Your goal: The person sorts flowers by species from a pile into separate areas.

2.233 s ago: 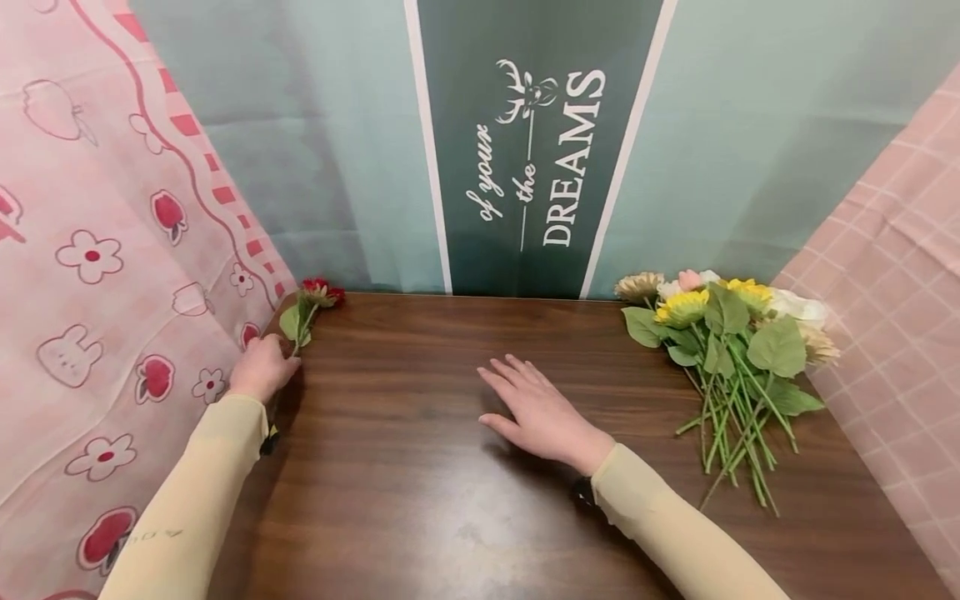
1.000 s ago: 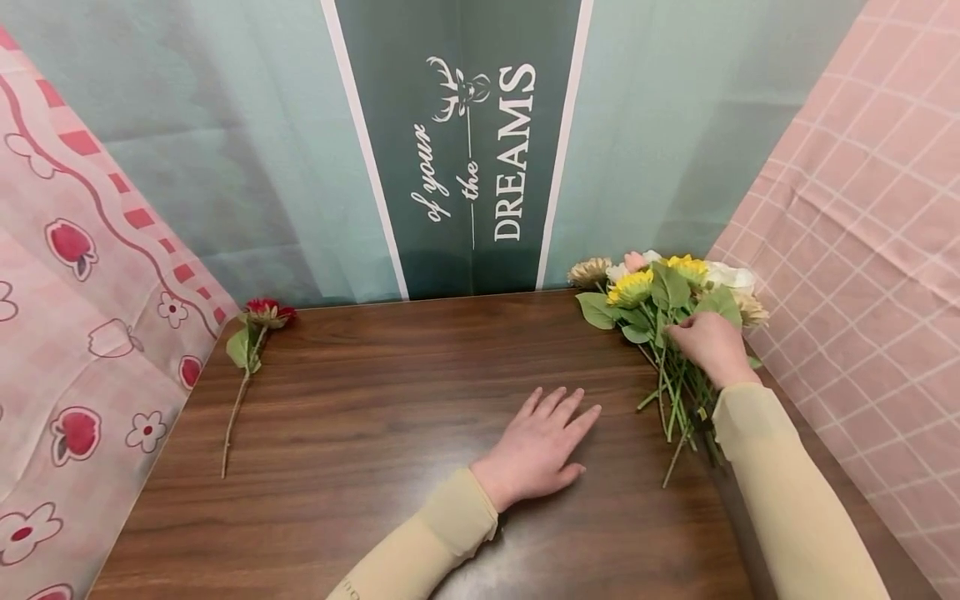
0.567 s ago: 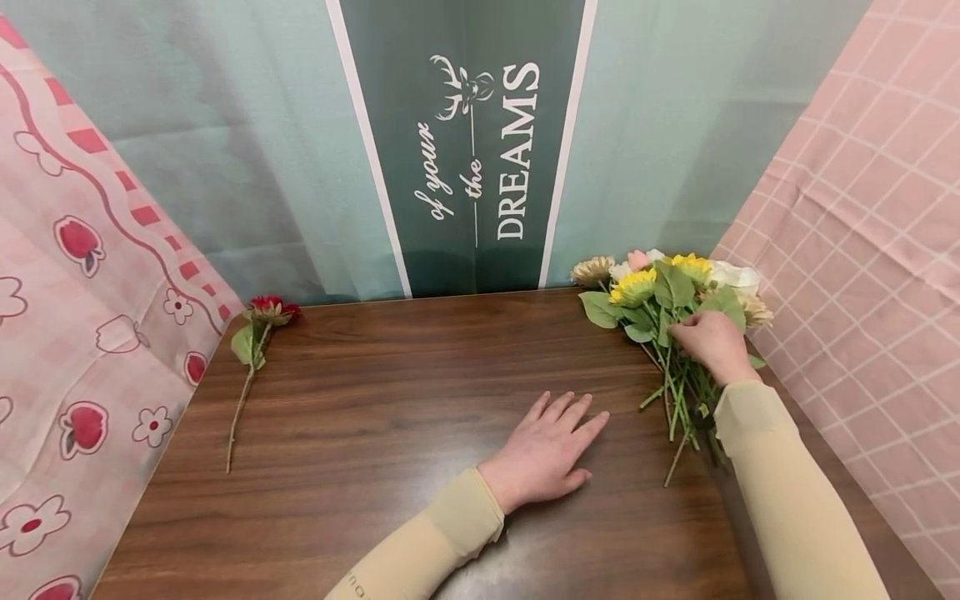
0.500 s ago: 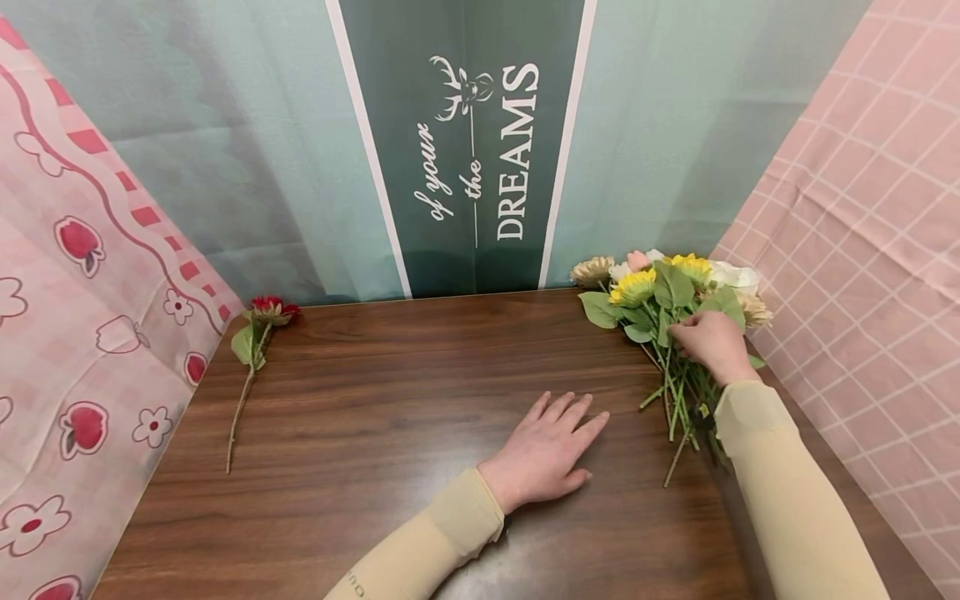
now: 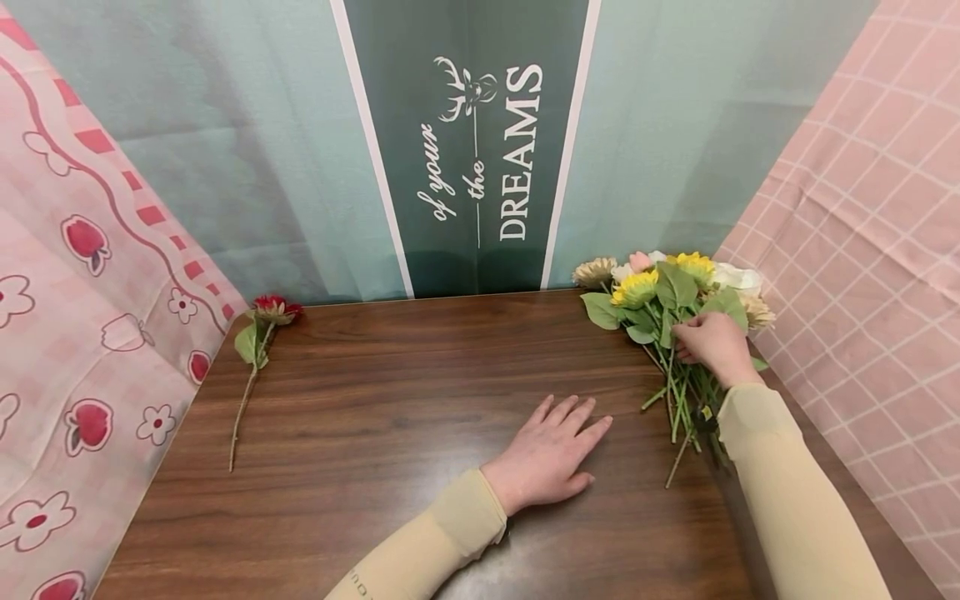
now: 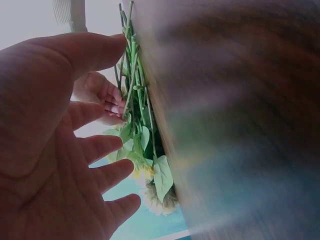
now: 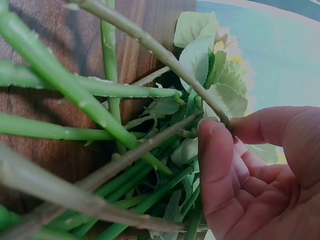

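Observation:
A pile of artificial flowers lies at the back right of the table, with yellow sunflowers (image 5: 636, 288), beige and white blooms, green leaves and crossing stems. My right hand (image 5: 712, 343) reaches over its stems. In the right wrist view, the thumb and index finger pinch a thin brownish flower stem (image 7: 172, 62); which bloom it carries cannot be told. My left hand (image 5: 543, 454) is spread palm down at the middle of the table, left of the stems, holding nothing. One red flower (image 5: 276, 310) with a leafy brown stem lies alone at the far left.
The brown wooden table (image 5: 375, 400) meets a green curtain (image 5: 645, 150) with lettering at the back. A pink patterned cloth (image 5: 97, 333) hangs at the left and a pink checked cloth (image 5: 847, 250) at the right.
My left hand left the red flower at the far left and moved to the middle. My right hand went from the middle to the pile's stems; both have stayed nearly still for the last second.

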### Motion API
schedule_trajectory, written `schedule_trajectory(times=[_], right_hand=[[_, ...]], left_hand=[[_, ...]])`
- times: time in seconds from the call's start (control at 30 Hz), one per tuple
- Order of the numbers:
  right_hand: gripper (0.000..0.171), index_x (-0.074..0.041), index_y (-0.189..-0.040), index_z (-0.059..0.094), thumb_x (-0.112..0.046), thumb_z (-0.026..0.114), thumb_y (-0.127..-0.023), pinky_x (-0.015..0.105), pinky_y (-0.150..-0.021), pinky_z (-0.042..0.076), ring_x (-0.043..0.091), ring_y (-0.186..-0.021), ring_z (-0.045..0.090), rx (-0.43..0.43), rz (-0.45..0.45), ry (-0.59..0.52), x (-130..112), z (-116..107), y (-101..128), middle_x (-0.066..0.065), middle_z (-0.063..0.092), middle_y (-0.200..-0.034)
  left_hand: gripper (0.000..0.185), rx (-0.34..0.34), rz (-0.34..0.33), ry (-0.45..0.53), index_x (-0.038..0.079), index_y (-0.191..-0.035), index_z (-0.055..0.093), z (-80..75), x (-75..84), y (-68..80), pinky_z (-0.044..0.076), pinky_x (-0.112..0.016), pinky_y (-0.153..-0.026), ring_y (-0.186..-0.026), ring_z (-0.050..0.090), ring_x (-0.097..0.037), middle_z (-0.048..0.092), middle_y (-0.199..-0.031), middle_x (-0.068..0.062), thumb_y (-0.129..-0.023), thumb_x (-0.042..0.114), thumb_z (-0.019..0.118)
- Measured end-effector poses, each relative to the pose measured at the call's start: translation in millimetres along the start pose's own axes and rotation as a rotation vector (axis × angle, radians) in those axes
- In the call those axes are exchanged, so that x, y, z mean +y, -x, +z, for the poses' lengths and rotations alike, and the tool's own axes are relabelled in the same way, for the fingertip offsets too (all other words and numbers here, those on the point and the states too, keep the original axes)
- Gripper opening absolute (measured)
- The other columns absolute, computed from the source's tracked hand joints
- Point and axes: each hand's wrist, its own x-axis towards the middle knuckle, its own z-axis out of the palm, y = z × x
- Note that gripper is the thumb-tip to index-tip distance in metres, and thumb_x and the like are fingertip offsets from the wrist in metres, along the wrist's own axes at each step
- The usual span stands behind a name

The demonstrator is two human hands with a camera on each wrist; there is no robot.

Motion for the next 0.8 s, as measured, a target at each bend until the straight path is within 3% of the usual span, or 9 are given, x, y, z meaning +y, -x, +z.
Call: schedule_trajectory(times=[0.3, 0.57, 0.7, 0.8], right_hand=[[0.042, 0.008, -0.110, 0.067, -0.031, 0.053, -0.104, 0.045, -0.069, 0.062, 0.019, -0.068, 0.073, 0.039, -0.012, -0.044, -4, -1, 3, 0.009, 0.073, -0.078], [0.044, 0.007, -0.112, 0.068, -0.033, 0.052, -0.105, 0.036, -0.062, 0.062, 0.014, -0.064, 0.071, 0.137, -0.120, -0.079, -27, -2, 12, 0.015, 0.072, -0.084], [0.042, 0.009, -0.117, 0.064, -0.031, 0.055, -0.106, 0.031, -0.062, 0.061, 0.013, -0.065, 0.071, 0.114, -0.161, -0.191, -48, 11, 19, 0.021, 0.071, -0.089], [0.037, 0.011, -0.118, 0.060, -0.024, 0.059, -0.105, 0.034, -0.065, 0.062, 0.014, -0.065, 0.071, 0.073, -0.190, -0.344, -65, 31, 24, 0.026, 0.070, -0.092]], left_hand=[[0.081, -0.001, -0.015, 0.014, 0.023, -0.163, 0.030, 1.9, -1.7, 1.0, 0.022, -0.049, -0.123, -0.152, 0.026, -0.027, 0.030, -0.166, -0.007, -0.096, 0.052, 0.066], [0.076, 0.005, -0.074, 0.075, 0.021, -0.162, 0.033, -3.3, -11.8, 4.1, 0.023, -0.046, -0.123, -0.151, 0.028, -0.027, 0.031, -0.165, -0.007, -0.099, 0.051, 0.063], [0.068, 0.018, -0.133, 0.176, 0.018, -0.159, 0.040, -8.7, -27.7, 11.5, 0.026, -0.044, -0.122, -0.149, 0.033, -0.028, 0.037, -0.162, -0.008, -0.101, 0.047, 0.061], [0.058, 0.046, -0.185, 0.292, 0.016, -0.153, 0.049, -12.1, -43.7, 19.0, 0.032, -0.040, -0.119, -0.144, 0.042, -0.025, 0.047, -0.156, -0.006, -0.102, 0.043, 0.059]])
